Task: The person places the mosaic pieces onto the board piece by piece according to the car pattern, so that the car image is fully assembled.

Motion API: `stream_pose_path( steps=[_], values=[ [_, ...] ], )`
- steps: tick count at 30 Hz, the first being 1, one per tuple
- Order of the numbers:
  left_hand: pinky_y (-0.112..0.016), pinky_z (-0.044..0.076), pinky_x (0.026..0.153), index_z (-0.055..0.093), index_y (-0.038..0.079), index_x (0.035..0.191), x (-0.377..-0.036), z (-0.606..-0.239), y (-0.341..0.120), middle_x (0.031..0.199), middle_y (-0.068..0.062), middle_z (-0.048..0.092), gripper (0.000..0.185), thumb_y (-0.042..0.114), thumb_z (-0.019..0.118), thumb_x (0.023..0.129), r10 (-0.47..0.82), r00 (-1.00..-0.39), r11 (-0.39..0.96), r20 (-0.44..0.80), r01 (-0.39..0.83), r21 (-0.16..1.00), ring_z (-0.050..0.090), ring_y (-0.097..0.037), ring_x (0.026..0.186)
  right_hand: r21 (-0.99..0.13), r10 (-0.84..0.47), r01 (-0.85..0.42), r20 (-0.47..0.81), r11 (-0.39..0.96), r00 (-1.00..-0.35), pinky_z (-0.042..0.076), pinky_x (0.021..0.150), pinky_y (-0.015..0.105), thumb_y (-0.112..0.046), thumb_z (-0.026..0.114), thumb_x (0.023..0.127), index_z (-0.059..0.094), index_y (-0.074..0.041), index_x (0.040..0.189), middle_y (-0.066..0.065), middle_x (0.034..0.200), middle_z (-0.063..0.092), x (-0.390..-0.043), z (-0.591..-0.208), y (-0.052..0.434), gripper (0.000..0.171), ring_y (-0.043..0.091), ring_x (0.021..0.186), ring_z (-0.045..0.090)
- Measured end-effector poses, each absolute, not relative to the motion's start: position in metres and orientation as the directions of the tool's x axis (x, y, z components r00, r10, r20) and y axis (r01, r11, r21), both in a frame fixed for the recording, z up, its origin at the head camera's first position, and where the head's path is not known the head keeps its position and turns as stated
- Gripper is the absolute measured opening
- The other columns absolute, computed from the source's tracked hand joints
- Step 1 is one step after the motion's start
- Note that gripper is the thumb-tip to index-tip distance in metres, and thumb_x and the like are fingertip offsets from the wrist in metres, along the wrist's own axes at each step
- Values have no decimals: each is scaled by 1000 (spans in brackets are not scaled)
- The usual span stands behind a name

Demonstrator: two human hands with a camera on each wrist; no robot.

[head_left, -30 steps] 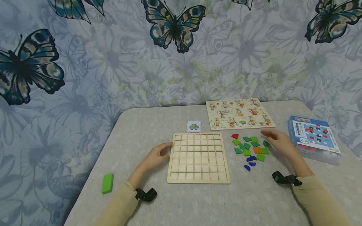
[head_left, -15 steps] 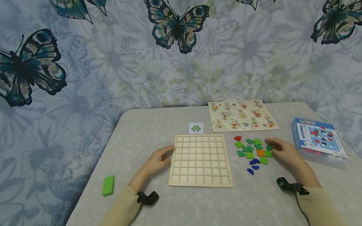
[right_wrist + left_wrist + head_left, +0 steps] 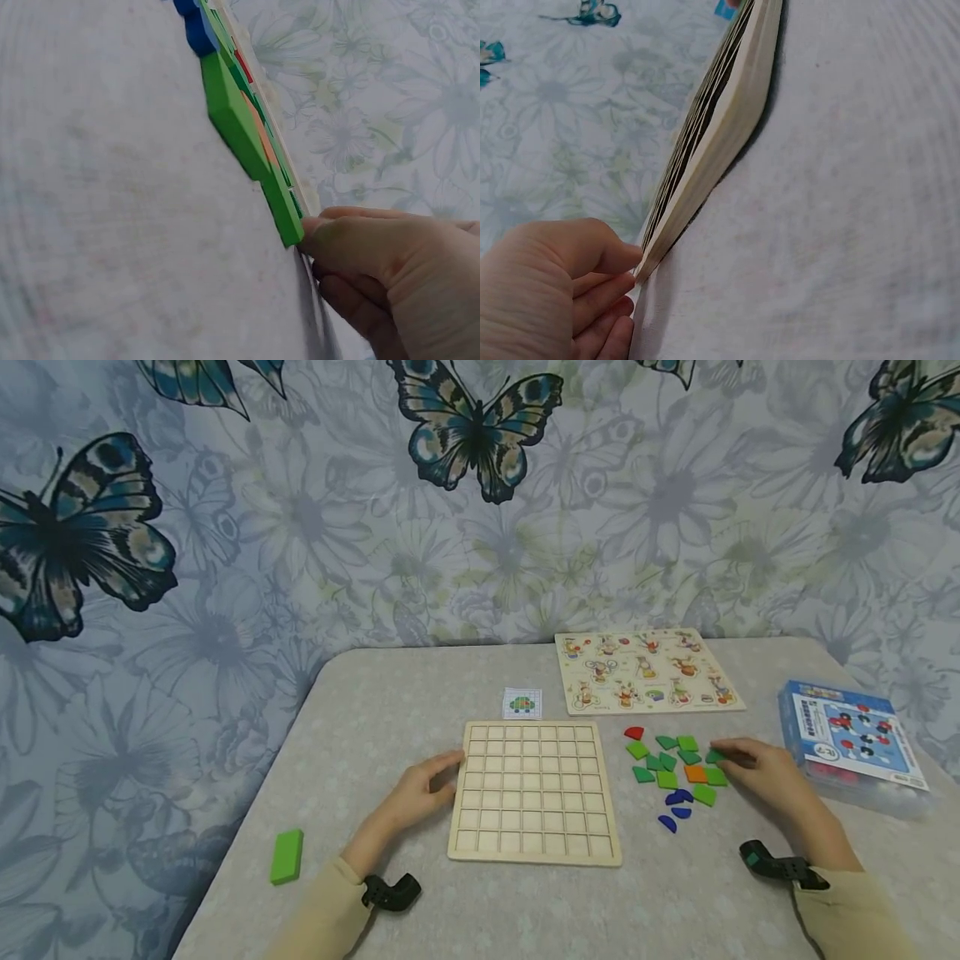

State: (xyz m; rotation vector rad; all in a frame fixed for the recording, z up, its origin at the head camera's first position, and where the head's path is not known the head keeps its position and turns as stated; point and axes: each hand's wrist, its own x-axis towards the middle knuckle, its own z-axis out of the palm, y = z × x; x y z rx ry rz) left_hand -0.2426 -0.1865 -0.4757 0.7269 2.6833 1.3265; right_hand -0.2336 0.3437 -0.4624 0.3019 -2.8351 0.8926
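Note:
In the head view my left hand [image 3: 417, 792] rests beside a square wooden grid board [image 3: 534, 793], with fingertips at its left edge. The left wrist view has the thumb and bent fingers close against the board's side [image 3: 712, 142]. My right hand [image 3: 772, 781] lies at the right side of a loose group of flat coloured shapes. Its fingertips are right at a dark green piece [image 3: 714, 757], partly covered by the hand. Close by are a light green square [image 3: 716, 777] and an orange piece [image 3: 695, 774]. Neither hand visibly lifts anything.
Blue half-rounds [image 3: 667, 823] and a red piece [image 3: 633, 733] lie among the shapes. A small pattern card [image 3: 522, 703] sits behind the board. Farther back is a picture puzzle board [image 3: 648, 671]. A blue-lidded plastic box [image 3: 855, 739] stands right, a green block [image 3: 287, 857] left.
The head view has shifted slightly, moving everything down and right in it. The right fingertips have come a little nearer the dark green piece. The left hand stays at the board's edge.

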Motion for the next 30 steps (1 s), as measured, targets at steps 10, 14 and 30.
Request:
stream_pose_path(
  steps=[10, 14, 30],
  values=[
    [-45, 31, 107, 47, 3, 138, -241, -472, -190, 141, -11, 45, 54, 15, 67, 89, 423, -894, 541, 145, 378, 751, 38, -29, 131, -545, -59, -282, 390, 790, -919, 51, 72, 46, -18, 68, 89, 66, 0, 114, 19, 99, 68, -238, -445, 334, 31, 39, 89, 63],
    [-47, 31, 107, 47, 3, 138, -241, -471, -191, 140, -12, 46, 57, 17, 69, 88, 418, -897, 539, 144, 372, 755, 38, -31, 131, -600, -35, -250, 346, 760, -937, 51, 71, 48, -27, 66, 90, 66, -3, 116, 16, 104, 67, -241, -430, 323, 36, 34, 93, 62],
    [-45, 30, 108, 46, 6, 140, -244, -471, -187, 142, -9, 44, 60, 18, 71, 86, 424, -898, 537, 117, 353, 766, 36, -28, 132, -652, -270, -480, 401, 587, -875, 56, 68, 34, -17, 71, 86, 68, -3, 112, 12, 106, 67, -272, -399, 216, 30, 28, 92, 64]
  ],
)
